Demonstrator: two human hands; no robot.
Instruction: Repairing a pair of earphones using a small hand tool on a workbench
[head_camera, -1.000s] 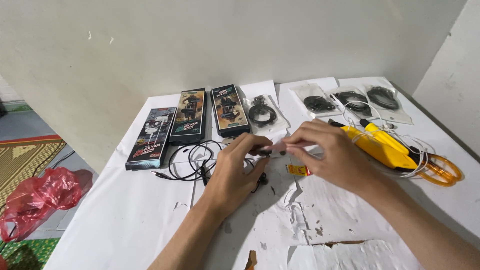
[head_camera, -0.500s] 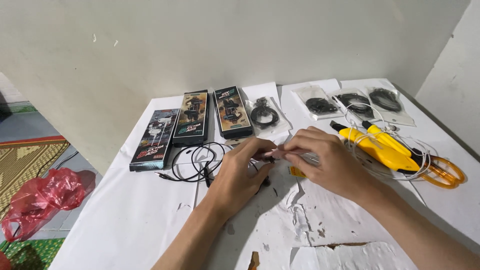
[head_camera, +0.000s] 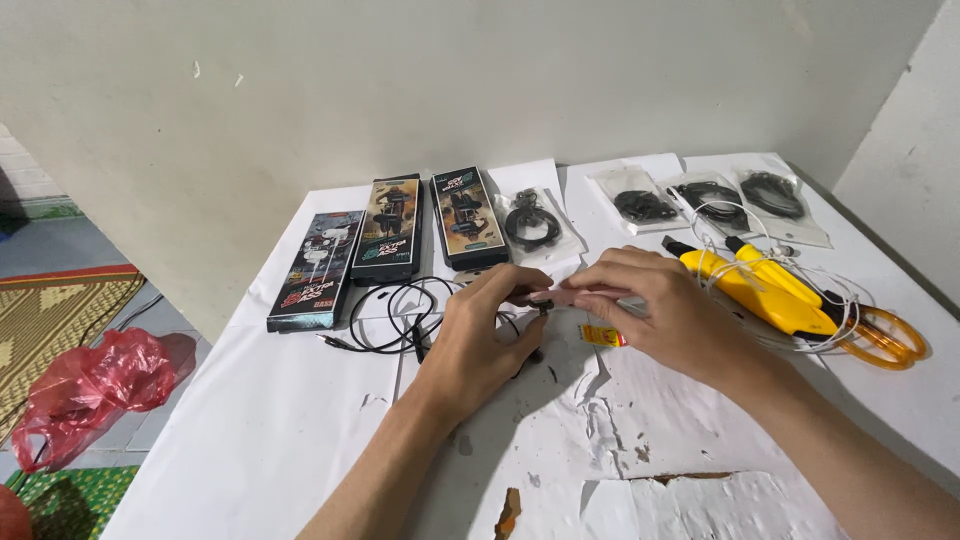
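Three long, flat, dark retail boxes lie side by side at the table's far left: the leftmost box (head_camera: 315, 270) black with red and white, the middle box (head_camera: 390, 228) and the right box (head_camera: 466, 216) dark with tan pictures. Beyond them lie four clear plastic pouches of coiled black cable: one (head_camera: 535, 222) beside the boxes, three (head_camera: 712, 198) farther right.

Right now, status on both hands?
Left hand and right hand pinch a small black cable end. Black cable coiled beside. Yellow tool clear.
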